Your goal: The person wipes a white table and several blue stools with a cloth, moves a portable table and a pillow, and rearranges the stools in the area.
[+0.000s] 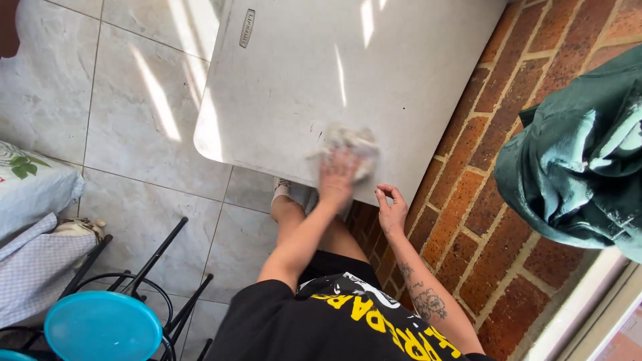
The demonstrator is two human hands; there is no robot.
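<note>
Left hand [336, 179] pressing crumpled grey rag [348, 144] flat on white table [287, 80] near its edge, fingers spread over it, right hand [391, 210] beside brick wall [488, 200], fingers loosely curled, holding nothing, blue round lid [101, 327] at lower left

- A white table [294, 73] stands on a grey tiled floor [134, 134], its right edge against a brick wall [481, 200].
- A crumpled rag [348, 144] lies on the table near its front edge, with the left hand [336, 177] pressed flat on it.
- The right hand [391, 210] hangs just below that edge.
</note>
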